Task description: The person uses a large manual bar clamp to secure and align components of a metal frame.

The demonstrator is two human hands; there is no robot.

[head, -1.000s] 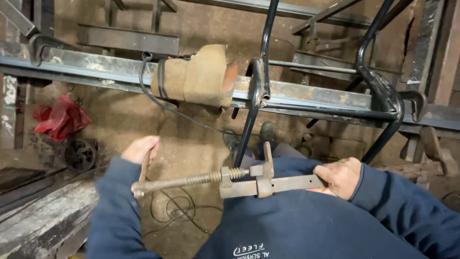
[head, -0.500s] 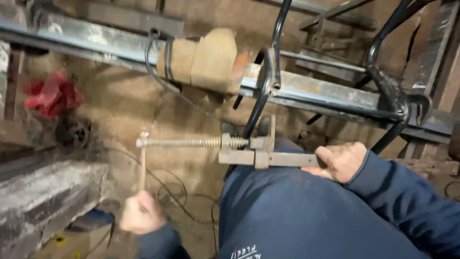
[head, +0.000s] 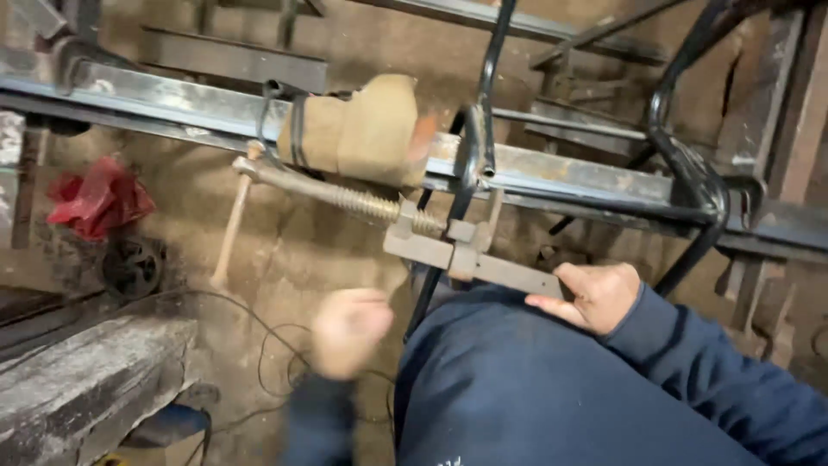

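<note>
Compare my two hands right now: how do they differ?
The right hand grips the bar of the screw clamp; the left hand holds nothing and hangs below it. The right hand is sharp in the head view, the left hand blurred. Both wear dark blue sleeves.

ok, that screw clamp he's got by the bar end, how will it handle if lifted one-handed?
Probably heavy for its size: the clamp looks like solid rusty steel. Likely stiff, but front-heavy, since the right hand grips only the bar's end. Its loose wooden handle hangs from the screw and may swing.
</note>
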